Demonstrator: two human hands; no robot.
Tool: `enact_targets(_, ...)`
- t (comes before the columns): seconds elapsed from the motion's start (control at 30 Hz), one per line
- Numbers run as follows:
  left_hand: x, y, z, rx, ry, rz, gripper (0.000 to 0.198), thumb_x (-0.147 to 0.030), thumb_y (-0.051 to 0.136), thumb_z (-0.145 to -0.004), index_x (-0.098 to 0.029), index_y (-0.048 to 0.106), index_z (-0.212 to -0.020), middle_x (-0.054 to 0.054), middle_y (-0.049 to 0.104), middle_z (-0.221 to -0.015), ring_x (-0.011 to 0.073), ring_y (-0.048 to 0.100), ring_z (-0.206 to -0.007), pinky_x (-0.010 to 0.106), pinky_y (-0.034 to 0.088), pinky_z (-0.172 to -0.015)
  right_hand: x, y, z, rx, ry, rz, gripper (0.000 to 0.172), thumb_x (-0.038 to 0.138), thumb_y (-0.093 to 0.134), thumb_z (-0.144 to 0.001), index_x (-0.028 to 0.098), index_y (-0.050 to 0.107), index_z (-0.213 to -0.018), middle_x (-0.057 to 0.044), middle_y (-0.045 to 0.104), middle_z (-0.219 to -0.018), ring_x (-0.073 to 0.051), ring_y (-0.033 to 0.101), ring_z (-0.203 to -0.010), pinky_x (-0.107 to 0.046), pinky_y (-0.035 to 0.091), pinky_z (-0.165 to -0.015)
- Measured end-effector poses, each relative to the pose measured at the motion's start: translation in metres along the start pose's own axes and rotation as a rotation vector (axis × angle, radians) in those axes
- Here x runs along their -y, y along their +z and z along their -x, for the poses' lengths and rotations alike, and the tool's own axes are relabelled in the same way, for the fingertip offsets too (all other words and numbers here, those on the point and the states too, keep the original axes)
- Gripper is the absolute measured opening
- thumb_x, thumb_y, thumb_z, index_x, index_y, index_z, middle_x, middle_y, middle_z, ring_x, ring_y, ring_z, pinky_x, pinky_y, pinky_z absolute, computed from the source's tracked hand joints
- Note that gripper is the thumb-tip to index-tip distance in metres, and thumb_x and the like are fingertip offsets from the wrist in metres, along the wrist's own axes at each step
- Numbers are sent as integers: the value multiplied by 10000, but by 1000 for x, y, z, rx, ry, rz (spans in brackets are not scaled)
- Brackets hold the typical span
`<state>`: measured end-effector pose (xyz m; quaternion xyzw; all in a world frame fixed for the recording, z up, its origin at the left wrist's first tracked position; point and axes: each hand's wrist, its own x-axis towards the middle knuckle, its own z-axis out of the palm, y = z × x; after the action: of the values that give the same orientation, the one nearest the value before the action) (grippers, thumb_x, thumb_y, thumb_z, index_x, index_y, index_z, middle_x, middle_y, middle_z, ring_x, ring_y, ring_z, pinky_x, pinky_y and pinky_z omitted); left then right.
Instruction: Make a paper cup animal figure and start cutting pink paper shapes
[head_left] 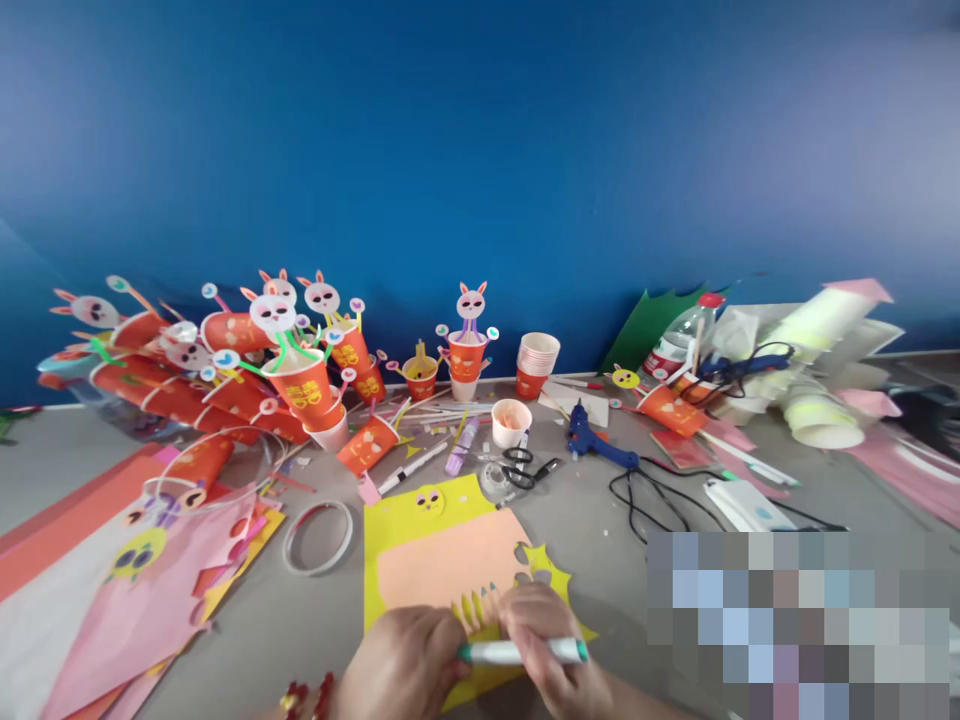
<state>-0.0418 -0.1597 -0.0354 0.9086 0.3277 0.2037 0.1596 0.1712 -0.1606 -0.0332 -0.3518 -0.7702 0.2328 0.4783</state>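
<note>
A white marker point(502, 653) with green ends lies level between my two hands at the bottom middle. My right hand point(544, 635) is closed around its barrel near the right end. The closed fingers of my left hand point(412, 655) meet its left green end; their tips are partly hidden. Just beyond my hands, several small pointed paper pieces point(474, 608), yellow and peach, lie in a row on a peach paper sheet point(442, 550). Beneath that is a yellow paper sheet point(379, 515) with a round face cutout point(430, 500) at its top.
Red paper cups with rabbit faces point(300, 390) crowd the left. A tape roll point(318, 538) lies left of the sheets. Black scissors point(529, 475), a blue glue gun point(592, 440) and its cable point(652, 490) lie to the right. A plastic bottle point(682, 335) stands at the back right.
</note>
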Motion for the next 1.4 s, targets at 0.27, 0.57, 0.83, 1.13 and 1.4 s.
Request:
enact_targets(0.27,-4,-6,-33,38,-8,-220,163,-223,577,-882,-214,496,-741,-34,665,-670,139,611,-545,252,352,-484,-29,5,23,-243,83,-35,260,404,443,-996,277,622,-856,-10,604,-605,-182,590,-554,-283,504,-520)
enact_targets(0.57,78,-88,-84,-384,-213,-683,178,-267,501,-953,-192,660,-923,111,651,-1049,280,575,-972,455,436,-878,-21,-10,-14,-144,403,-301,397,488,438,-981,215,428,-693,82,354,-518,-84,343,-431,-204,306,-429)
enact_targets(0.83,94,-71,-75,-337,-296,-795,196,-236,516,-928,-173,701,-902,147,561,-1341,342,439,-1280,567,285,-1075,-31,-26,-19,-300,434,-257,314,404,510,-966,206,486,-723,53,472,-551,-110,453,-499,-229,357,-520)
enact_targets(1.13,99,-66,-70,-306,-265,-742,181,-240,520,-934,-188,693,-951,116,535,-1400,315,404,-1329,574,201,-1141,-30,-25,-21,-201,438,-200,372,427,513,-956,211,440,-662,48,457,-551,-111,461,-501,-228,361,-516)
enact_targets(1.4,98,-73,-41,-320,-264,-657,189,-266,527,-934,-221,709,-944,101,592,-1276,299,433,-1288,557,241,-1140,-34,-21,-19,-124,486,-198,397,483,508,-948,217,424,-665,50,452,-540,-118,476,-499,-221,381,-511)
